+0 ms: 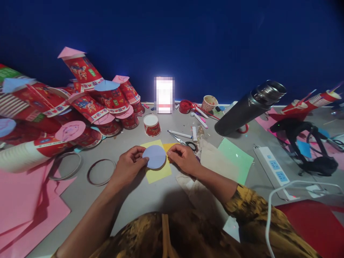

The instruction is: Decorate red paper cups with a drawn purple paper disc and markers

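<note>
A pale blue paper circle (154, 157) is held between both hands just above a yellow paper sheet (158, 172) on the grey table. My left hand (129, 163) pinches the circle's left edge with closed fingers. My right hand (182, 156) pinches its right edge. An orange-yellow sheet (170, 146) lies under the right hand. Scissors (185, 142) lie just behind my right hand, and a single red paper cup (152, 125) stands upright behind the circle.
A pile of red paper cups (88, 104) with paper lids fills the left. Pink paper (24, 204) covers the left front. Two wire rings (100, 172) lie left of my hand. A dark flask (247, 107), green sheet (236, 157), power strip (274, 166) and headphones (309, 143) occupy the right.
</note>
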Demonstrator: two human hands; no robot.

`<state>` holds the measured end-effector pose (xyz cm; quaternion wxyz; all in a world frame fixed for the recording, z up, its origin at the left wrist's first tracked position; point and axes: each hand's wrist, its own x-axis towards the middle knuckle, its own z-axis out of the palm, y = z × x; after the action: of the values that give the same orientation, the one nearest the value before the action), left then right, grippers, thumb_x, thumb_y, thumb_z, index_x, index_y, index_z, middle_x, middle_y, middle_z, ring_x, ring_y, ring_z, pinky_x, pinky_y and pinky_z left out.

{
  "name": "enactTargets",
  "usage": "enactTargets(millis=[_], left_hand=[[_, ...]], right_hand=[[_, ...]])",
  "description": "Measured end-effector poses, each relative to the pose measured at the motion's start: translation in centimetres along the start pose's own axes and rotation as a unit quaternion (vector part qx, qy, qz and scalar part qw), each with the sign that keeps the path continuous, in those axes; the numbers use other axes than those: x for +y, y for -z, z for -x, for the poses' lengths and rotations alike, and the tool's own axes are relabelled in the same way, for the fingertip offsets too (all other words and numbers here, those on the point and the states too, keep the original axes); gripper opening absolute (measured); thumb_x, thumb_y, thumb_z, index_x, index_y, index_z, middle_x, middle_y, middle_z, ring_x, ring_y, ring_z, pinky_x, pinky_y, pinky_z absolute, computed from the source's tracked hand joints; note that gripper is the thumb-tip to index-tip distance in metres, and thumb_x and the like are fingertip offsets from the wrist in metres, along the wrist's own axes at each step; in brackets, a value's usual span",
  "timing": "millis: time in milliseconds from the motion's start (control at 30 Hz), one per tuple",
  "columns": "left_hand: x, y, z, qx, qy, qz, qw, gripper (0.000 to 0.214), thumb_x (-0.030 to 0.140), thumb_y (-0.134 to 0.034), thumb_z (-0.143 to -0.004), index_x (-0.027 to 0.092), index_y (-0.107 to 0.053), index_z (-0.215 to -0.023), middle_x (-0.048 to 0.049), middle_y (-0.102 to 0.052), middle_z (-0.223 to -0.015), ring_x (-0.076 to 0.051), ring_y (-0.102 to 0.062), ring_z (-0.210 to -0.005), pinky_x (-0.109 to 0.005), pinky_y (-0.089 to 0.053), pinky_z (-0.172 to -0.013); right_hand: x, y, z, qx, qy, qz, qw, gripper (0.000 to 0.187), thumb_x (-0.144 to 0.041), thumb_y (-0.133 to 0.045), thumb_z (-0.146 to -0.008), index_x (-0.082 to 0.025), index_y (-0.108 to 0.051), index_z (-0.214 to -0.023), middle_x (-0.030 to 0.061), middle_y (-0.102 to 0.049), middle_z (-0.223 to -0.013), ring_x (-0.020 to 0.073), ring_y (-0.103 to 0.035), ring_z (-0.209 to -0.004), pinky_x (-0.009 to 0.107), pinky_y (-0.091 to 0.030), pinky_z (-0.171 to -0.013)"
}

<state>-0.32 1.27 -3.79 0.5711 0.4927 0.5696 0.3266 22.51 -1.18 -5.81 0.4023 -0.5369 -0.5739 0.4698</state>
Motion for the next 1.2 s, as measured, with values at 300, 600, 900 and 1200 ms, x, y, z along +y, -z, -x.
enactTargets(millis=[300, 600, 900, 1200], left_hand=[[-0.2, 1.1, -0.4, -0.066, -0.127, -0.281, 0.949, 0.037, 0.042, -0.059, -0.083, 0.019, -0.077, -0.106, -0.0067, -0.08, -0.093, -0.025, -0.069, -0.082, -0.035, -0.053, -0.079], [0.1, 1.1, -0.5, -0.124, -0.189, -0.325, 0.918, 0.043, 0.042, -0.046, -0.096, 0.019, -0.079, -0.112, -0.0124, -0.078, -0.108, -0.03, -0.07, -0.101, -0.042, -0.053, -0.096], [-0.1, 0.8, -0.5, -0.062, -0.177, -0.318, 0.929, 0.04, 0.044, -0.055, -0.094, 0.019, -0.074, -0.117, -0.0099, -0.076, -0.102, -0.026, -0.069, -0.09, -0.038, -0.052, -0.085], [-1.1, -0.6, 0.6, 0.0, -0.242, -0.435, 0.867, 0.05, 0.053, -0.07, -0.087, 0.015, -0.07, -0.12, -0.0144, -0.069, -0.109, -0.036, -0.062, -0.106, -0.048, -0.049, -0.095]], right_hand=[[0.4, 0.3, -0.1, 0.013, 0.022, 0.074, 0.997, 0.015, -0.03, -0.066, -0.092, -0.019, -0.069, -0.083, -0.0016, -0.07, -0.072, 0.0121, -0.058, -0.063, 0.023, -0.044, -0.064], [0.4, 0.4, 0.0, -0.007, 0.052, 0.141, 0.989, 0.012, -0.026, -0.067, -0.093, -0.019, -0.072, -0.085, -0.0002, -0.074, -0.076, 0.0131, -0.061, -0.067, 0.024, -0.042, -0.066], [0.3, 0.3, 0.0, -0.044, 0.061, 0.21, 0.975, 0.007, -0.022, -0.069, -0.095, -0.02, -0.075, -0.091, 0.0022, -0.079, -0.088, 0.016, -0.068, -0.079, 0.026, -0.044, -0.075], [0.3, 0.3, -0.1, -0.057, 0.059, 0.25, 0.965, 0.007, -0.02, -0.068, -0.097, -0.02, -0.075, -0.097, 0.0042, -0.08, -0.096, 0.0181, -0.071, -0.086, 0.028, -0.045, -0.079]])
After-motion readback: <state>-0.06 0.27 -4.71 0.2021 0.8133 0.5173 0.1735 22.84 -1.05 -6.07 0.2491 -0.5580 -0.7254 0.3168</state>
